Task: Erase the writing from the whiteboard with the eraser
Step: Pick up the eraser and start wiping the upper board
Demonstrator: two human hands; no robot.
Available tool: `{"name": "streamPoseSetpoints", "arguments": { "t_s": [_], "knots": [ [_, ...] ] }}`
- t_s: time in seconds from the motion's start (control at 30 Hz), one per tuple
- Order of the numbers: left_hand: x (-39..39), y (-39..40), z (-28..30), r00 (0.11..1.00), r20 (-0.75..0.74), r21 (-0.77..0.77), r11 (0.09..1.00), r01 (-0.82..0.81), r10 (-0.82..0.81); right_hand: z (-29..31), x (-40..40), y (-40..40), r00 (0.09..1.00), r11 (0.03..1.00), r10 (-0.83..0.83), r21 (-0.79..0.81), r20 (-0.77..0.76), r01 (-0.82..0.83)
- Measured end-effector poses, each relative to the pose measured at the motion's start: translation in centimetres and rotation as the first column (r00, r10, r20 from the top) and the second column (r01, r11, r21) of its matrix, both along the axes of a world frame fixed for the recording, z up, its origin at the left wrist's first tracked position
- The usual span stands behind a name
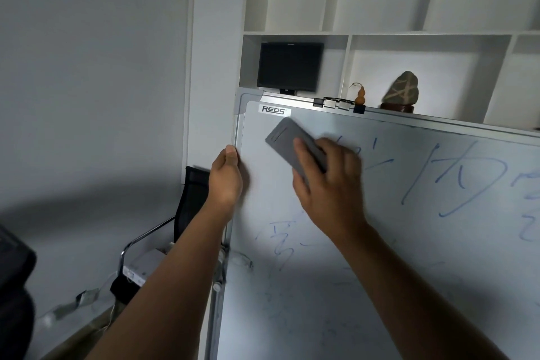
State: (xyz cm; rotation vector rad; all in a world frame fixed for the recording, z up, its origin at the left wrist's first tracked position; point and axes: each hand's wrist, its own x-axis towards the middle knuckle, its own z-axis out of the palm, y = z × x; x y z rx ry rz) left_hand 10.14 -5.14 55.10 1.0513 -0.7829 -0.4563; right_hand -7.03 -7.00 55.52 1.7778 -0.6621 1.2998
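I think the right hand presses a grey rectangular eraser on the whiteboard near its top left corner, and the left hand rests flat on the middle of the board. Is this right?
Not quite. In the head view the left hand grips the left edge of the white framed whiteboard, not its middle. The rest holds: the right hand presses the grey rectangular eraser near the top left corner.

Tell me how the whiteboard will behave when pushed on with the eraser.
The whiteboard probably shifts or swings under pressure: the left hand grips its edge as if steadying it. Its surface looks stiff and smooth, so the eraser in the right hand should glide.
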Motion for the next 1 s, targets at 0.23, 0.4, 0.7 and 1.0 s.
{"name": "streamPoseSetpoints", "arguments": {
  "t_s": [0.23, 0.4, 0.7, 1.0],
  "knots": [
    [0.2, 0.0, -0.3, 0.999, 0.044, 0.013, 1.0, 0.002, -0.003, -0.2, -0.9, -0.2, 0.999, 1.0, 0.013, -0.018, 0.046, -0.013],
    [0.1, 0.1, -0.3, 0.999, 0.043, 0.008, 1.0, 0.016, -0.016, -1.1, -0.8, -0.4, 0.994, 0.995, 0.02, -0.094, -0.109, -0.03],
    [-0.2, 0.0, -0.3, 1.0, 0.012, 0.013, 1.0, -0.002, 0.002, -0.1, -1.2, -0.8, 0.997, 0.993, 0.009, -0.114, -0.08, -0.018],
    [-1.4, -0.3, -0.3, 0.994, 0.007, -0.011, 0.994, -0.112, 0.112, -1.2, -3.8, -1.2, 0.993, 0.997, -0.031, -0.073, 0.114, 0.039]
  ]
}}
